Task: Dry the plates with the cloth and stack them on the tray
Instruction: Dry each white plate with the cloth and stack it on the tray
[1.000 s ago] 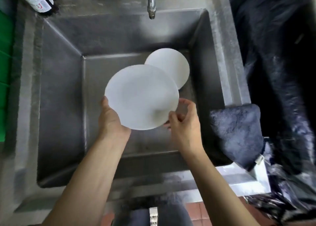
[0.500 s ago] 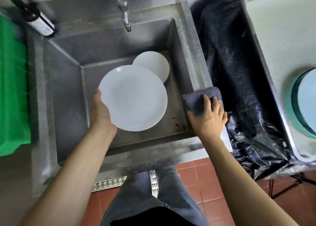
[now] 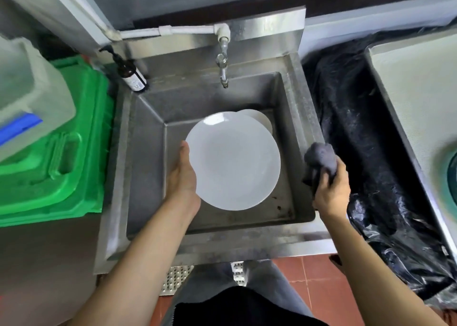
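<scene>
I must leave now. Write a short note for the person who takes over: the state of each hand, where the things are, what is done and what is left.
Left hand: holds the large white plate by its left edge, above the sink.
Right hand: grips the bunched grey cloth over the sink's right rim, apart from the plate.
A second plate is in the sink, mostly hidden behind the held one.
The tray is at the far right.
Done: plate and cloth picked up.
Left: wipe this plate, set it on the tray, then the second plate.
</scene>
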`<move>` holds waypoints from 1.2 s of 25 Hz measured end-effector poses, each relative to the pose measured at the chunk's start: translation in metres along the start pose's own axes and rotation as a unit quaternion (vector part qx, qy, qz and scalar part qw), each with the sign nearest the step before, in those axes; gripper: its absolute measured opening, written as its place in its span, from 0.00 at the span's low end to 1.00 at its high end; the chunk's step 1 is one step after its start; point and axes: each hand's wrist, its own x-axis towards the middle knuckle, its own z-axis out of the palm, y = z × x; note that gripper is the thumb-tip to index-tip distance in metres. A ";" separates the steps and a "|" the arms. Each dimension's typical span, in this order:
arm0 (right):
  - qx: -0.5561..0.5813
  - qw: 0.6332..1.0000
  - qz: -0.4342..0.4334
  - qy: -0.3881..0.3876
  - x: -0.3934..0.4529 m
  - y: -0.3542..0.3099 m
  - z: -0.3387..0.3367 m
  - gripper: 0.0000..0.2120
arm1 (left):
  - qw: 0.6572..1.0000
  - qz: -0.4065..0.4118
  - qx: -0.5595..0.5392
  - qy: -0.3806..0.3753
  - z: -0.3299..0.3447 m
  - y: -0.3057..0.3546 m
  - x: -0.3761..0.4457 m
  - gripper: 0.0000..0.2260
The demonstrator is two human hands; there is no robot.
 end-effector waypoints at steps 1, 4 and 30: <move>0.044 0.999 0.003 0.017 0.004 -0.018 -0.007 0.21 | 1.000 0.004 -0.001 -0.004 0.000 0.003 -0.002 0.18; 0.133 0.988 -0.062 0.050 0.011 -0.080 -0.021 0.20 | 0.999 0.046 0.018 -0.013 0.002 0.013 -0.005 0.16; 0.122 0.953 -0.257 -0.108 -0.031 -0.236 0.034 0.27 | 0.968 0.233 0.055 -0.077 0.016 0.065 -0.025 0.16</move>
